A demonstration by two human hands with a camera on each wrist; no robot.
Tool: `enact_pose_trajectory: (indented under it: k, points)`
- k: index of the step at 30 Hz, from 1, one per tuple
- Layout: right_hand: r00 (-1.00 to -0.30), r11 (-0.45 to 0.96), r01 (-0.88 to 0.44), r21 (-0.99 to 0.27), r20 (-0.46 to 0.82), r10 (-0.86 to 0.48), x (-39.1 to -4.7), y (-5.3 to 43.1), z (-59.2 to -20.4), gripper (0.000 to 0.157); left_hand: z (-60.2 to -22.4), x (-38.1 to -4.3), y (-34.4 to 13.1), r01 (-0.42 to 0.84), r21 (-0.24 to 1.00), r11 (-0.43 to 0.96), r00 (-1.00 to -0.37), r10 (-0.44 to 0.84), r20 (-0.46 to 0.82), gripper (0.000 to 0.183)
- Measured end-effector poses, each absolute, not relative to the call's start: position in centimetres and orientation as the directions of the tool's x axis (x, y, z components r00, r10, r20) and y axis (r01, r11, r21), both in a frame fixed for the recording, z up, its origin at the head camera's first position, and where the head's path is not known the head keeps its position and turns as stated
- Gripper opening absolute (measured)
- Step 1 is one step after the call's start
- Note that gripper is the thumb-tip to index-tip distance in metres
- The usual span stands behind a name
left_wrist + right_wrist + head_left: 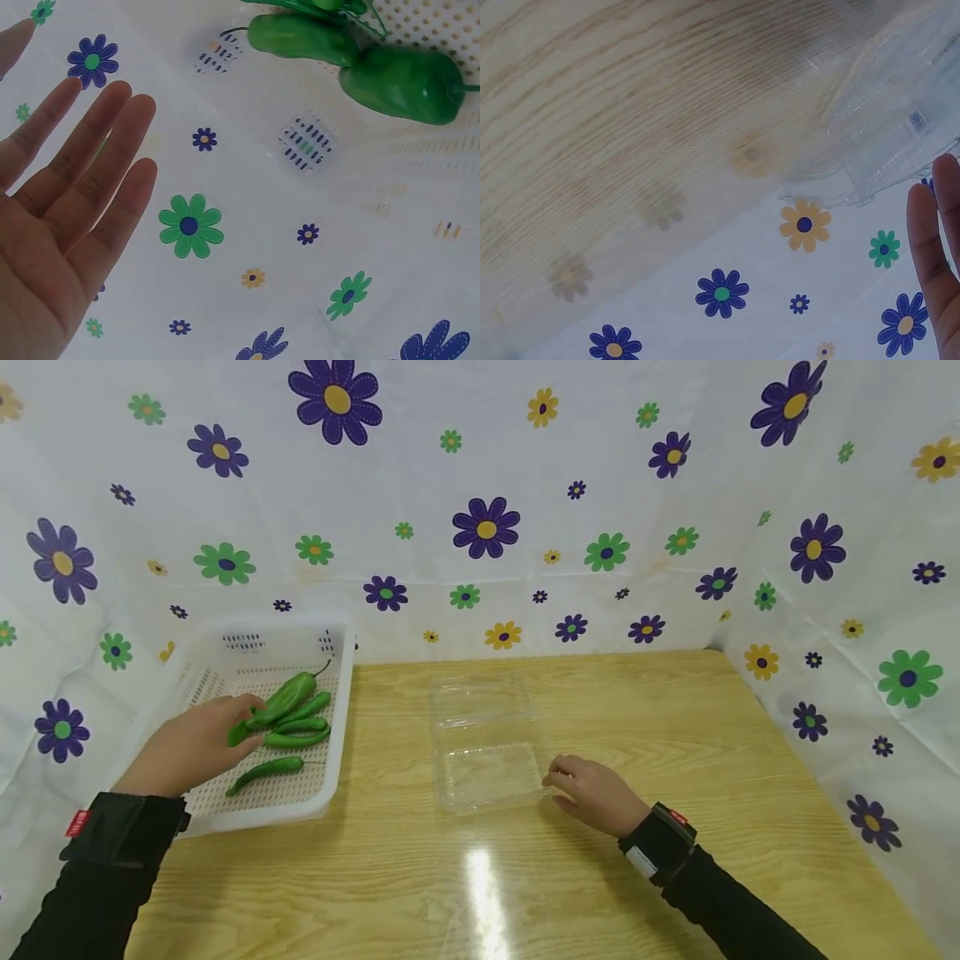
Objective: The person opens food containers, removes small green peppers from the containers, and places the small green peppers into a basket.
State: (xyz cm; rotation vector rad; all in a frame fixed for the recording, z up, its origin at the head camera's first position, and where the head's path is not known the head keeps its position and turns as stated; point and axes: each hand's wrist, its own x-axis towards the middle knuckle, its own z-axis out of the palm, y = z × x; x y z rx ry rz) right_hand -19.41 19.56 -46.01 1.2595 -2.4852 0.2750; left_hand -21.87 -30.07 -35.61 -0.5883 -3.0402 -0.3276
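My left hand (197,742) reaches into a white plastic basket (341,727), its fingertips right at the near end of a large green pepper (288,700). In the left wrist view the fingers (94,169) are spread and nearly straight, apart from the peppers. Several slimmer green peppers (296,739) lie beside the large one, and another (266,772) lies nearer me. My right hand (596,795) rests with its fingertips at the right edge of a clear plastic clamshell box (491,775), whose lid stands open toward the back. Extended fingers (928,240) lie along the box's edge in the right wrist view.
The basket stands at the left of a wooden table (645,710), against a white flowered cloth (420,552) that hangs along the back and sides. The clear box lies near the middle, right of the basket.
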Motion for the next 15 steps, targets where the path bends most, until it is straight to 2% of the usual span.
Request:
enact_pose_trajectory:
  k: [9, 15]
  points:
    - [-0.562, 0.618, -0.786, -0.003, 0.417, -0.714, -19.7, 20.1, -45.6, 0.028, -35.7, -22.5, -25.7, 0.358, 0.217, 0.908, -0.925, 0.314, 0.212, 0.056]
    - [-0.584, 0.66, -0.751, -0.014, 0.48, -0.655, -21.2, 21.1, -43.6, 0.026, -34.7, -24.3, -20.7, 0.353, 0.304, 0.885, -0.907, 0.243, 0.345, 0.055]
